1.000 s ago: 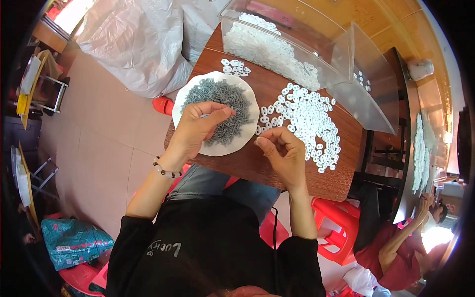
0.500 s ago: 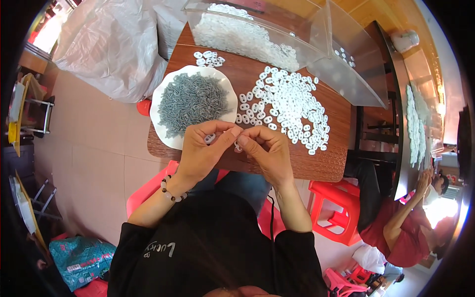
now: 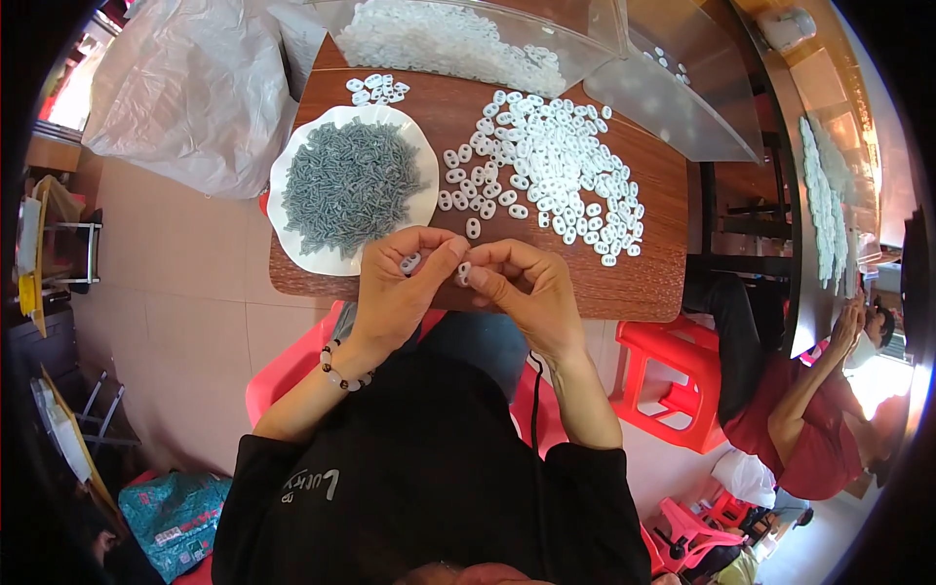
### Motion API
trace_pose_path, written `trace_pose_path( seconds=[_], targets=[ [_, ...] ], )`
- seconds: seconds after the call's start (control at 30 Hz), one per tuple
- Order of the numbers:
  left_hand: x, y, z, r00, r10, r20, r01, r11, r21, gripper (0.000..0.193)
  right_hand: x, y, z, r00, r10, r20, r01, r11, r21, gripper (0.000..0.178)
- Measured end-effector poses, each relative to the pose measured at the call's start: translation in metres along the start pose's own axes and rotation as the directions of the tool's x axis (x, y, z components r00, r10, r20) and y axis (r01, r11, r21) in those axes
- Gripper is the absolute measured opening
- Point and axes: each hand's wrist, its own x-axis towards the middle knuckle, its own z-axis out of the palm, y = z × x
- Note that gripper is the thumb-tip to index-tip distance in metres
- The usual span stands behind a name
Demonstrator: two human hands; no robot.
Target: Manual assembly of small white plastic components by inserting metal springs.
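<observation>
Ovals [image 3: 561, 166], white and two-holed, are heaped on a brown table [image 3: 653, 292], covering much of its right half. Along the far edge stands a clear bin [image 3: 588, 60] with many more white pieces. Close to the left edge sits a scalloped white dish [image 3: 284, 210] full of grey rods [image 3: 356, 180]. Beyond the dish, by the far left corner, lies a small cluster [image 3: 378, 91] of the same white kind.

Both hands meet above the near edge, just off the dish. The right hand [image 3: 531, 288] pinches the held oval [image 3: 464, 273] between thumb and forefinger. The left hand [image 3: 400, 288] has thumb and forefinger pressed together at that oval's far end, with a second oval [image 3: 410, 263] tucked in its curled fingers. Whether a rod is between the left fingertips, I cannot tell.

For good work here, I would grip the oval by its rim so that its holes stay clear, and steady one hand against the other. A light pinch should do; squeezing hard could make so small a piece slip. Working over the tabletop rather than the lap seems wise, as does keeping the tucked oval snug
</observation>
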Motion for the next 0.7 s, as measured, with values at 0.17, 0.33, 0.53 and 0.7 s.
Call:
trace_pose_path(
  seconds=[0.17,0.33,0.53,0.7],
  targets=[
    [-0.003,-0.008,0.012,0.994,-0.094,-0.05,0.089,0.992,-0.093,0.013,-0.007,0.01,-0.016,0.991,-0.021,-0.13,0.023,1.0,0.014,0.015],
    [-0.004,-0.011,0.015,0.952,-0.295,0.078,0.304,0.899,-0.315,0.018,-0.011,0.019,-0.02,0.979,-0.064,-0.195,0.077,0.995,0.061,0.013],
    [-0.004,-0.015,0.025,0.95,-0.307,0.053,0.306,0.888,-0.343,0.018,-0.012,0.022,-0.024,0.973,-0.101,-0.21,0.111,0.993,0.037,0.014],
    [-0.005,-0.017,0.026,0.946,-0.319,0.059,0.318,0.878,-0.359,0.017,-0.014,0.023,-0.024,0.96,-0.109,-0.26,0.118,0.993,0.019,0.014]
  ],
)
